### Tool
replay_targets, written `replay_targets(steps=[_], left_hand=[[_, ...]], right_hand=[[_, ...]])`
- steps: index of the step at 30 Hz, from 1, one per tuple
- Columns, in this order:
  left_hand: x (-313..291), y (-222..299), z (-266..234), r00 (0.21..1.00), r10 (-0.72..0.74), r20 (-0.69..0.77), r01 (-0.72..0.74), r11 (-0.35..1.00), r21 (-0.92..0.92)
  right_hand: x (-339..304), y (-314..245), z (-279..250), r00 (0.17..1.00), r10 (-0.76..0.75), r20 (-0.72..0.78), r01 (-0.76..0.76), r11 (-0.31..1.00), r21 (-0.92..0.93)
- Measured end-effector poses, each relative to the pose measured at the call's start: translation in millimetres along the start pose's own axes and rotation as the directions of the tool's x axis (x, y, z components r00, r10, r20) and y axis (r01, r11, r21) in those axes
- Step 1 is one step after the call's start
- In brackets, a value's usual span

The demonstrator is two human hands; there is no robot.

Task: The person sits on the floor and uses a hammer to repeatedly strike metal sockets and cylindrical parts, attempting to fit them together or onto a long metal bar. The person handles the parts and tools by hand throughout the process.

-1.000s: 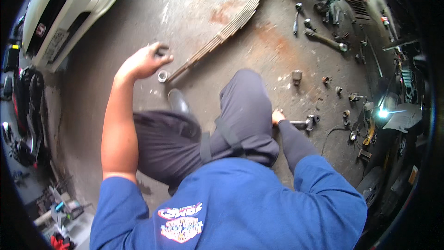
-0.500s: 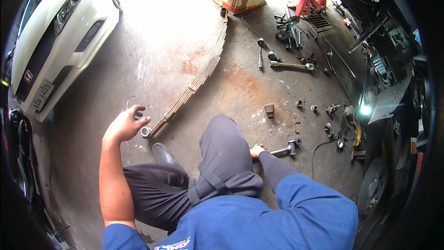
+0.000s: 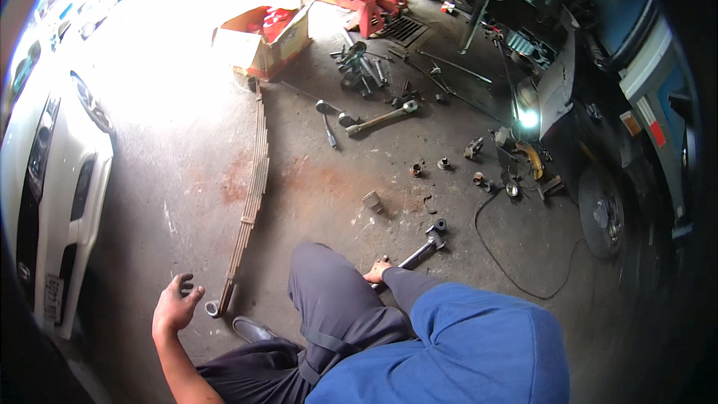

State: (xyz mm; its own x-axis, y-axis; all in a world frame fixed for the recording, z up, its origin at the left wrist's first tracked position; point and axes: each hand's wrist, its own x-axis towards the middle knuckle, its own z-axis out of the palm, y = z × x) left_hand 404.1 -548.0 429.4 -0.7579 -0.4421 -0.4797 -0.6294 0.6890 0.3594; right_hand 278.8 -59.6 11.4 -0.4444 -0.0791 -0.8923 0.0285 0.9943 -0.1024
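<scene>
At lower left, the left hand is empty, fingers loosely curled and thumb apart, just beside the lower end of the leaf spring. The spring runs centre-left – judged heavy and stiff, best held near both ends. At lower centre, the right hand is at the handle of a steel tool; grip closure cannot be told. Tool presumably rigid, head-heavy – hold mid-shaft.

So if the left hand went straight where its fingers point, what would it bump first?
Probably the long, layered metal spring, ahead and to the right of the left hand. The hand looks raised, though, so it might pass over; depth is unclear.
</scene>
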Motion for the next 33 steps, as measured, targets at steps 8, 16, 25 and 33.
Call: replay_targets(steps=[8, 16, 25, 33], left_hand=[[-4, 21, 1, 0.999, 0.049, -0.01, -0.048, 0.999, 0.014], [2, 15, 6, 0.992, 0.127, 0.006, -0.127, 0.992, -0.017], [-1, -1, 5, 0.993, 0.113, -0.026, -0.114, 0.992, -0.047], [23, -40, 1, 0.932, 0.173, -0.317, -0.137, 0.982, 0.132]], right_hand=[[-2, -3, -2, 0.999, 0.036, 0.012, -0.037, 0.995, 0.094], [43, 11, 14, 0.999, -0.004, 0.044, 0.003, 1.0, 0.017], [69, 31, 31, 0.997, 0.07, -0.03, -0.071, 0.997, -0.024], [131, 75, 43, 0.975, -0.218, -0.03, 0.173, 0.844, -0.508]])
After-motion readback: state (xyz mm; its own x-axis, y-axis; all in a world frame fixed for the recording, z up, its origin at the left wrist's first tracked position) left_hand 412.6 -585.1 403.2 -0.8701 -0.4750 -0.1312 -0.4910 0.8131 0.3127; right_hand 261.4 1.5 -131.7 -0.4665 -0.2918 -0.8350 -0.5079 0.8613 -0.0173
